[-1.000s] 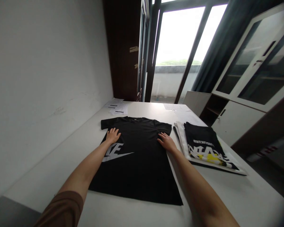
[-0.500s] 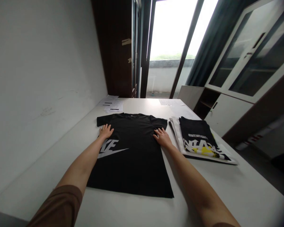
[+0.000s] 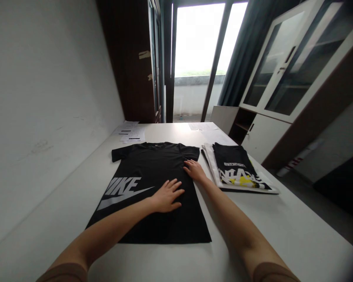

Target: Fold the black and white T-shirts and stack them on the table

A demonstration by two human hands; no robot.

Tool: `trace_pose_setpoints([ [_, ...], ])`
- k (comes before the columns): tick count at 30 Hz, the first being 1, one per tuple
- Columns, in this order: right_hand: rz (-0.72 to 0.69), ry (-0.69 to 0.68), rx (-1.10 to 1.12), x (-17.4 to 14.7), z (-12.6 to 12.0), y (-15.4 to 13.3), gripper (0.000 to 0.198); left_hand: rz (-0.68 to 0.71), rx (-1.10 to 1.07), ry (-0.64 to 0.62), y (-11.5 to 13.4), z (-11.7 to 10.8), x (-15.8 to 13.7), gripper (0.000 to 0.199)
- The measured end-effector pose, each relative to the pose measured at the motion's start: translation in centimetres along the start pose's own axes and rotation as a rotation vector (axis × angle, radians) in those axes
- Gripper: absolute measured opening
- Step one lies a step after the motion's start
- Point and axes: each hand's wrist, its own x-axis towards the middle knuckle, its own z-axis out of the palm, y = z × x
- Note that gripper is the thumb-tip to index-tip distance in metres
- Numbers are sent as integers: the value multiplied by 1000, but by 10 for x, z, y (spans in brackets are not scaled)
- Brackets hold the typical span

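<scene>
A black T-shirt (image 3: 153, 164) with a grey printed logo lies spread flat on the white table (image 3: 153, 266), its collar toward the far end and its hem toward me. My left hand (image 3: 167, 196) is over the lower middle of the shirt, right of the logo, with its fingers spread; whether the palm presses on the cloth I cannot tell. At the shirt's right side, just below the sleeve, my right hand (image 3: 194, 170) rests with fingers stretched out on the edge of the fabric. Neither hand grips anything.
Right of the shirt lies a stack of folded clothes (image 3: 238, 166), black and white with yellow and white print. Paper sheets (image 3: 132, 135) lie at the far left of the table, and more paper (image 3: 204, 126) at the far right. A wall (image 3: 47, 117) borders the left side.
My left hand has moved from the shirt's left edge near the sleeve to its lower middle, uncovering more of the logo. My right hand stays by the right sleeve. The view has shifted slightly.
</scene>
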Motion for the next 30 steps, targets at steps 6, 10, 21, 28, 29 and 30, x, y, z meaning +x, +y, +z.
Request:
trace_pose_setpoints([
  [6, 32, -7, -22, 0, 3, 1, 50, 258, -115, -74, 86, -5, -12, 66],
  [10, 89, 9, -57, -1, 4, 1, 50, 334, -136, -120, 104, -11, -18, 69],
  [21, 201, -20, -139, -1, 1, -4, 55, 517, -238, -207, 128, -22, -42, 75],
  [28, 153, 86, -76, -5, -13, -7, 55, 300, -241, -21, 71, -43, -24, 68],
  [29, 123, 116, -70, -5, -17, -12, 53, 218, -213, 21, 53, -43, -22, 64],
  [30, 87, 144, -63, -6, -21, -19, 52, 128, -171, 53, 34, -41, -20, 61],
])
